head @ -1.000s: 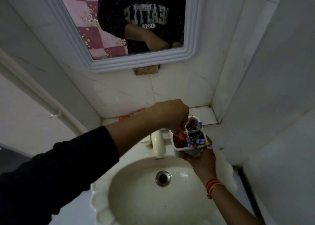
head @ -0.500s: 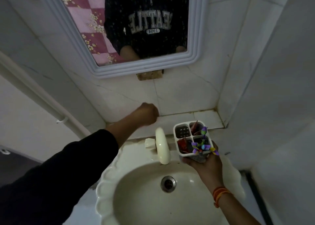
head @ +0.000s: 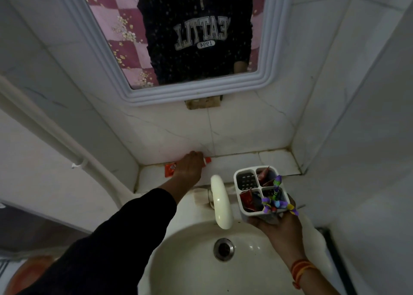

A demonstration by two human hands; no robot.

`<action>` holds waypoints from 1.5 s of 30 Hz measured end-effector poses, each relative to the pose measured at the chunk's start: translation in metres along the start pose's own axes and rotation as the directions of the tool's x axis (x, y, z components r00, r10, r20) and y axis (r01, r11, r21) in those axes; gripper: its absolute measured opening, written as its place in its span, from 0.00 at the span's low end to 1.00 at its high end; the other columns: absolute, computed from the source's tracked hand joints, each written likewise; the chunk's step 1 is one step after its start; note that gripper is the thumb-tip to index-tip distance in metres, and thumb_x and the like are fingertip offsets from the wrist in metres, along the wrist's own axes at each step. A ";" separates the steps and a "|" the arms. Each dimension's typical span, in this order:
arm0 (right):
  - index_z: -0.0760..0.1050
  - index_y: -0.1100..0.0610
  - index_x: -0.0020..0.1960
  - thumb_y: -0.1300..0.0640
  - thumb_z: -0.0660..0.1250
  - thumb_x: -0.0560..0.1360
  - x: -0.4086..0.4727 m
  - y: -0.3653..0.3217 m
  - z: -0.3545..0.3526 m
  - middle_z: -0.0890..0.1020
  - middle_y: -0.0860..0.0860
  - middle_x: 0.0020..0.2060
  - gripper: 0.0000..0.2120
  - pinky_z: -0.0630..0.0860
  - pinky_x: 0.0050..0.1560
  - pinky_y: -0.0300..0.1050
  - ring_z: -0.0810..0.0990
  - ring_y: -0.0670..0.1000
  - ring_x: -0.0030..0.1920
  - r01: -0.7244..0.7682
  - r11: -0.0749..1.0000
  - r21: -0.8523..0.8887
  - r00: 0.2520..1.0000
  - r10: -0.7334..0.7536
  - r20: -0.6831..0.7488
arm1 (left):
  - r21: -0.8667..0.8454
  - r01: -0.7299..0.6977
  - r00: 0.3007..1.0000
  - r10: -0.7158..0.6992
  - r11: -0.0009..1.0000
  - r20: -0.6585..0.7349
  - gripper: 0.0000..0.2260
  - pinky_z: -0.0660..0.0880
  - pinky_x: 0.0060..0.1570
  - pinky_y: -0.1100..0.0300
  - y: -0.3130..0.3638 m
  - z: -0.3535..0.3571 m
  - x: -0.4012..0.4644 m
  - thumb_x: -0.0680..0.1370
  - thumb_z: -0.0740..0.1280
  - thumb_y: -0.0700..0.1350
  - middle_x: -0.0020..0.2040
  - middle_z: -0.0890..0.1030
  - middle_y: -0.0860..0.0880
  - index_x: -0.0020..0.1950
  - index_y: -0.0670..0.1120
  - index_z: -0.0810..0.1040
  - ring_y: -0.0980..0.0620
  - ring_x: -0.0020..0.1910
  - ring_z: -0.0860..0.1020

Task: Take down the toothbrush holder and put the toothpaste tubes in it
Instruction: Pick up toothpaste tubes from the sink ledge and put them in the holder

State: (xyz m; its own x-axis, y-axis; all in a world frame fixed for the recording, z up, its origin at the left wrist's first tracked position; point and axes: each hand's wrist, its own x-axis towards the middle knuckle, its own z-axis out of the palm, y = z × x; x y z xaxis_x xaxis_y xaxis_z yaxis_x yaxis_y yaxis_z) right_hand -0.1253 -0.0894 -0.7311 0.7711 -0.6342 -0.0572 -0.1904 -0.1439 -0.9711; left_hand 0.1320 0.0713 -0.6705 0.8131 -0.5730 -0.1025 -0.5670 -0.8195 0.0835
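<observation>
My right hand (head: 276, 226) holds a white toothbrush holder (head: 247, 180) with four compartments from below, over the sink's right rim. Red toothpaste tubes stick out of two compartments, a purple toothbrush (head: 276, 199) out of another; the far-left one is empty. My left hand (head: 188, 166) reaches to the tiled ledge behind the tap and lies over a red toothpaste tube (head: 169, 169), whose two ends show on either side of the hand. I cannot tell if the fingers grip it.
A cream tap (head: 220, 202) juts over the white sink (head: 185, 265) between my arms. A framed mirror (head: 169, 95) hangs above the ledge (head: 241, 160). A white pipe (head: 44, 136) runs down the left wall. Tiled walls close in on both sides.
My left hand left the holder and moved left and back to the ledge, now resting over the red tube. My right hand holds the holder steady.
</observation>
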 end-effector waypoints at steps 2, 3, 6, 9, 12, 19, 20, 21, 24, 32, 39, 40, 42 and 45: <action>0.77 0.50 0.66 0.49 0.90 0.52 -0.001 0.000 0.000 0.86 0.46 0.59 0.45 0.80 0.58 0.35 0.84 0.46 0.61 0.004 1.000 -0.003 1.000 -0.004 0.002 | 0.005 -0.021 0.999 0.021 1.000 -0.041 0.21 0.76 0.48 0.50 0.000 0.003 -0.002 0.76 0.61 0.33 0.61 0.76 0.42 0.69 0.43 0.73 0.40 0.57 0.77; 0.77 0.51 0.66 0.49 0.89 0.52 -0.001 0.000 0.001 0.86 0.46 0.58 0.45 0.79 0.55 0.29 0.84 0.46 0.61 0.003 1.000 0.000 1.000 -0.003 0.000 | 0.013 -0.045 0.997 0.046 0.999 -0.057 0.21 0.74 0.45 0.51 0.000 0.006 -0.003 0.76 0.62 0.34 0.60 0.77 0.42 0.68 0.43 0.73 0.39 0.55 0.77; 0.77 0.51 0.67 0.46 0.89 0.51 -0.001 -0.004 0.002 0.86 0.46 0.59 0.46 0.78 0.55 0.29 0.83 0.45 0.61 -0.004 0.999 0.041 1.000 0.004 0.002 | -0.008 -0.066 0.998 0.066 0.998 -0.012 0.18 0.73 0.44 0.53 0.001 0.006 -0.001 0.77 0.64 0.37 0.58 0.81 0.42 0.67 0.44 0.72 0.40 0.55 0.79; 0.76 0.50 0.67 0.37 0.86 0.48 -0.002 -0.006 0.003 0.85 0.46 0.59 0.50 0.79 0.59 0.40 0.83 0.46 0.62 -0.011 0.997 0.073 1.000 0.011 0.005 | -0.023 -0.108 0.991 0.109 0.994 0.081 0.22 0.75 0.51 0.51 -0.004 0.006 0.007 0.77 0.68 0.42 0.64 0.77 0.43 0.71 0.45 0.71 0.42 0.61 0.74; 0.76 0.50 0.67 0.36 0.86 0.48 -0.002 -0.006 0.002 0.85 0.46 0.60 0.51 0.79 0.59 0.40 0.83 0.47 0.62 -0.019 0.997 0.073 1.000 0.019 0.005 | -0.103 -0.207 0.974 0.215 0.973 0.075 0.22 0.71 0.56 0.52 -0.001 -0.001 0.006 0.78 0.68 0.51 0.63 0.74 0.43 0.70 0.46 0.73 0.43 0.60 0.71; 0.76 0.50 0.67 0.48 0.89 0.53 -0.002 -0.001 0.003 0.86 0.47 0.59 0.46 0.82 0.63 0.53 0.84 0.48 0.62 -0.030 0.999 0.040 0.999 0.030 -0.016 | -0.366 -0.517 0.851 0.511 0.774 -0.123 0.19 0.75 0.58 0.53 0.045 -0.065 0.004 0.78 0.69 0.46 0.60 0.76 0.44 0.68 0.45 0.73 0.47 0.58 0.75; 0.76 0.51 0.67 0.51 0.90 0.53 -0.002 0.000 0.003 0.86 0.47 0.59 0.45 0.82 0.63 0.55 0.84 0.48 0.62 -0.032 0.999 0.038 0.999 0.033 -0.022 | -0.358 -0.544 0.834 0.537 0.759 -0.129 0.19 0.76 0.57 0.52 0.052 -0.079 0.002 0.78 0.69 0.46 0.60 0.78 0.44 0.69 0.46 0.73 0.47 0.57 0.76; 0.76 0.51 0.67 0.53 0.90 0.53 -0.002 0.000 0.003 0.86 0.48 0.59 0.45 0.82 0.63 0.56 0.84 0.49 0.62 -0.033 0.999 0.036 0.999 0.034 -0.029 | -0.312 -0.575 0.814 0.568 0.756 -0.123 0.21 0.77 0.56 0.53 0.058 -0.092 0.001 0.78 0.68 0.48 0.61 0.78 0.45 0.70 0.47 0.72 0.48 0.56 0.77; 0.76 0.51 0.67 0.55 0.90 0.54 -0.003 -0.002 0.003 0.86 0.47 0.59 0.44 0.82 0.63 0.55 0.84 0.47 0.61 -0.024 0.999 0.042 0.999 0.025 -0.033 | 0.012 -0.662 0.750 0.662 0.750 0.001 0.25 0.76 0.50 0.56 0.073 -0.127 -0.001 0.78 0.67 0.54 0.60 0.76 0.49 0.74 0.53 0.69 0.52 0.51 0.77; 0.75 0.55 0.67 0.60 0.89 0.55 -0.004 -0.009 0.006 0.85 0.49 0.59 0.44 0.79 0.53 0.28 0.83 0.42 0.60 -0.032 0.998 0.055 0.999 0.034 -0.034 | 0.429 -0.644 0.765 0.550 0.634 0.336 0.26 0.79 0.48 0.54 0.140 -0.153 -0.024 0.68 0.79 0.52 0.55 0.79 0.48 0.63 0.48 0.77 0.50 0.47 0.78; 0.74 0.63 0.67 0.69 0.87 0.56 -0.003 -0.008 0.007 0.83 0.54 0.59 0.42 0.76 0.46 0.22 0.80 0.28 0.52 -0.003 0.989 0.147 1.000 0.005 -0.012 | 0.227 -0.583 0.796 0.494 0.780 0.350 0.14 0.80 0.42 0.58 0.153 -0.150 -0.019 0.70 0.78 0.39 0.50 0.82 0.49 0.54 0.47 0.84 0.51 0.47 0.82; 0.73 0.64 0.67 0.71 0.86 0.57 -0.003 -0.008 0.007 0.83 0.56 0.59 0.42 0.77 0.45 0.23 0.81 0.28 0.51 -0.002 0.987 0.161 1.000 0.003 -0.002 | 0.194 -0.572 0.802 0.493 0.797 0.338 0.13 0.81 0.44 0.58 0.151 -0.150 -0.017 0.70 0.78 0.39 0.49 0.84 0.50 0.54 0.47 0.85 0.52 0.46 0.82; 0.74 0.64 0.67 0.71 0.86 0.56 -0.002 -0.007 0.007 0.83 0.57 0.59 0.42 0.78 0.45 0.24 0.82 0.30 0.52 -0.001 0.989 0.151 1.000 0.000 0.006 | 0.075 -0.529 0.821 0.487 0.846 0.299 0.10 0.83 0.48 0.58 0.145 -0.151 -0.011 0.72 0.77 0.41 0.45 0.85 0.52 0.53 0.48 0.85 0.55 0.43 0.84; 0.74 0.60 0.67 0.68 0.88 0.55 -0.002 -0.005 0.006 0.84 0.52 0.59 0.44 0.78 0.48 0.24 0.81 0.31 0.54 -0.004 0.993 0.115 1.000 0.005 -0.005 | -0.298 -0.366 0.856 0.444 0.882 0.264 0.05 0.83 0.45 0.62 0.127 -0.158 -0.005 0.76 0.73 0.43 0.44 0.87 0.51 0.51 0.45 0.85 0.58 0.37 0.86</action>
State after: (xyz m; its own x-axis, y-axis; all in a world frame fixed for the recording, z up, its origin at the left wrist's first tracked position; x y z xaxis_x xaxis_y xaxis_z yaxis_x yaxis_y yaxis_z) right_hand -0.1219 -0.0827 -0.7277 0.7670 -0.6387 -0.0608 -0.1227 -0.0530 -0.9910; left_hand 0.0765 -0.0288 -0.5026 0.4093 -0.8572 -0.3125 -0.7579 -0.5101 0.4067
